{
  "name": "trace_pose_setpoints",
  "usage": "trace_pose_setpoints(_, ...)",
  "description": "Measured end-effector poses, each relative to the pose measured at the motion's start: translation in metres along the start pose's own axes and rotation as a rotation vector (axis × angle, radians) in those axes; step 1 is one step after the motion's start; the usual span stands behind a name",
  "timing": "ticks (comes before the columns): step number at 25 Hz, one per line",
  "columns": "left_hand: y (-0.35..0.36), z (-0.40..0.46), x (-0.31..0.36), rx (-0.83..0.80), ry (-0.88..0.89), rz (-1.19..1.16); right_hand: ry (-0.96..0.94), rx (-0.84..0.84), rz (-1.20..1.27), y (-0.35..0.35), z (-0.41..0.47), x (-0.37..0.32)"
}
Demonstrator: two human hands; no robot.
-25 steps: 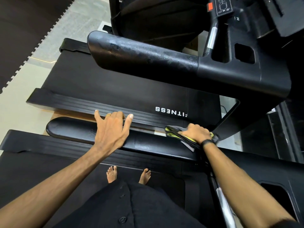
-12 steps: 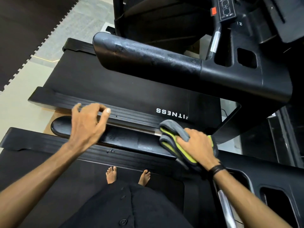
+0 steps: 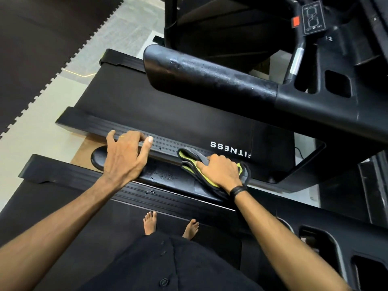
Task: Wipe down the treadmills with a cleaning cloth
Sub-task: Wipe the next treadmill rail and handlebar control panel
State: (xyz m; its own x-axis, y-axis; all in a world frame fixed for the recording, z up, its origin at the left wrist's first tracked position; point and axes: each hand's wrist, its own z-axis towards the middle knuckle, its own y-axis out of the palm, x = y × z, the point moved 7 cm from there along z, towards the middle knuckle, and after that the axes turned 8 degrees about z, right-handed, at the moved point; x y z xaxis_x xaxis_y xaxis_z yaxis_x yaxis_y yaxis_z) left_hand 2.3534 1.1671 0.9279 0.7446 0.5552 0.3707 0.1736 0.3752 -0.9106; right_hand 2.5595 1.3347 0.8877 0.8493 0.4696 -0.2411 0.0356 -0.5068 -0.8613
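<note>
I stand barefoot on the belt of a black treadmill (image 3: pixel 63 206). Its padded left handrail (image 3: pixel 165 175) runs across the middle of the view, wet with droplets. My right hand (image 3: pixel 220 171) grips a folded grey and yellow-green cloth (image 3: pixel 189 158) and presses it on the rail's right part. My left hand (image 3: pixel 123 156) sits on the rail's left end, fingers bent over the far edge and thumb stretched forward.
A second black treadmill (image 3: pixel 147 106) marked FITNESS stands just beyond, its handrail (image 3: pixel 210 80) speckled with droplets. Its console panel (image 3: pixel 312 15) is at the top right. Dark foam floor mats (image 3: pixel 31 49) lie at the far left. Cup holder recesses (image 3: pixel 365 267) sit at the lower right.
My left hand lifted off the handrail, shifted left and came back down with its fingers bent. My right hand slid the cloth a little leftward along the rail.
</note>
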Motion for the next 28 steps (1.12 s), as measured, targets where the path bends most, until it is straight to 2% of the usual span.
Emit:
trace_pose_setpoints(3, 0.001, -0.001, -0.001, -0.002, -0.010, 0.011, -0.157, 0.252, -0.045, -0.021, -0.047, 0.008)
trace_pose_setpoints(5, 0.001, -0.002, -0.002, 0.008, -0.015, 0.015, -0.113, 0.262, -0.057, -0.032, -0.055, 0.042)
trace_pose_setpoints(9, -0.002, 0.001, 0.001, 0.015, -0.017, -0.011, 0.252, -0.058, -0.015, -0.030, -0.012, 0.104)
trace_pose_setpoints(11, -0.003, 0.001, 0.001, 0.010, -0.021, -0.006, 0.300, -0.228, -0.037, -0.009, 0.012, 0.089)
trace_pose_setpoints(13, -0.003, 0.000, 0.001, 0.005, -0.015, -0.019, 0.251, -0.288, -0.026, 0.012, 0.031, 0.049)
trace_pose_setpoints(15, -0.002, -0.001, 0.001, 0.001, -0.005, -0.032, 0.157, -0.205, 0.013, 0.020, 0.036, 0.003)
trace_pose_setpoints(18, 0.000, -0.001, -0.001, -0.019, -0.001, -0.044, -0.004, 0.077, 0.028, 0.005, 0.001, -0.032)
trace_pose_setpoints(20, 0.000, -0.001, 0.000, -0.015, 0.010, -0.049, -0.131, 0.278, 0.007, -0.011, -0.040, -0.028)
trace_pose_setpoints(22, -0.001, -0.001, 0.000, -0.003, 0.020, -0.057, -0.169, 0.354, -0.009, -0.024, -0.066, -0.001)
trace_pose_setpoints(25, -0.003, 0.000, 0.000, -0.008, 0.017, -0.059, 0.091, 0.247, -0.006, -0.036, -0.052, 0.061)
trace_pose_setpoints(28, -0.005, -0.001, 0.000, 0.000, 0.001, -0.055, 0.291, 0.007, -0.036, -0.024, -0.011, 0.076)
